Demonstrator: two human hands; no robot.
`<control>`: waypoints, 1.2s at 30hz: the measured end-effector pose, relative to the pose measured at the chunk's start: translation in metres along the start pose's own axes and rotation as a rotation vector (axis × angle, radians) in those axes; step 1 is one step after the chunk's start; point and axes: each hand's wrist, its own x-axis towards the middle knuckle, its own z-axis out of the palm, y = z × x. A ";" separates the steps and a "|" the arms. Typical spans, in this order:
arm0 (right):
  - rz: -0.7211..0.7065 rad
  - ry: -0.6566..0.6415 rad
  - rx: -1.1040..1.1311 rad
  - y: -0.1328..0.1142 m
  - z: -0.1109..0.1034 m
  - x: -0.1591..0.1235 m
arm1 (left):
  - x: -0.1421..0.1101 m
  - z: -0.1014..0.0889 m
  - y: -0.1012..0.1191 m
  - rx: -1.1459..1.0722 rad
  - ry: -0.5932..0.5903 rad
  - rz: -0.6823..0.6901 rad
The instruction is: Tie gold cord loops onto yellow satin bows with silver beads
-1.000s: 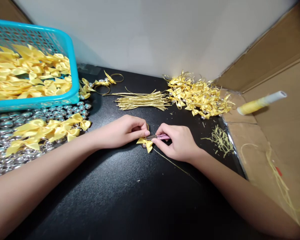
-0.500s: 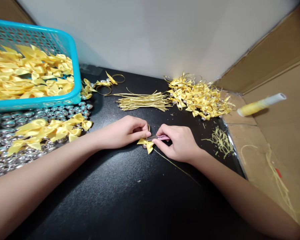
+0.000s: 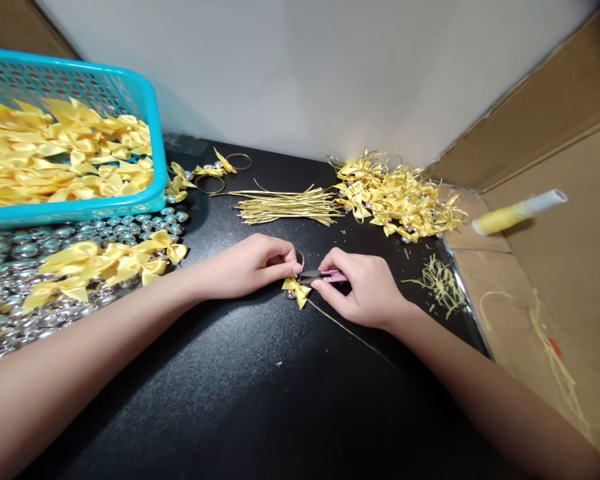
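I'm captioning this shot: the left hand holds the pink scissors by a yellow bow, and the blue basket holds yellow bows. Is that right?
Not quite. The head view shows the right hand holding the pink scissors by a yellow bow; the blue basket does hold yellow bows.

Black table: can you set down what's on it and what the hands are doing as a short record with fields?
left hand: pinching a thin gold loop beside a yellow ribbon bow
right hand: holding small pink-handled metal scissors, blades parted, near the bow
left side: turquoise plastic basket of yellow bows; shiny silver beads in front
centre back: bundle of straight gold ties
right back: heap of yellow bows with beads and gold loops
right edge: tangled yellow offcuts
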 end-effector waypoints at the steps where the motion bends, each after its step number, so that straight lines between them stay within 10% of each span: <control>1: 0.039 0.002 0.053 0.001 -0.001 -0.004 | 0.000 0.000 0.000 -0.028 -0.006 -0.009; 9: 0.117 -0.081 0.155 0.002 0.009 -0.040 | -0.005 -0.002 -0.002 -0.208 -0.001 -0.050; 16: 0.246 0.005 -0.048 0.011 0.003 -0.051 | -0.020 0.001 0.009 0.229 0.302 -0.150; 26: 0.444 0.173 -0.215 0.038 -0.017 -0.059 | -0.025 0.044 0.038 0.506 0.334 -0.328; 36: 0.303 0.357 -0.174 0.063 0.000 -0.066 | -0.039 0.042 0.034 0.390 0.407 -0.255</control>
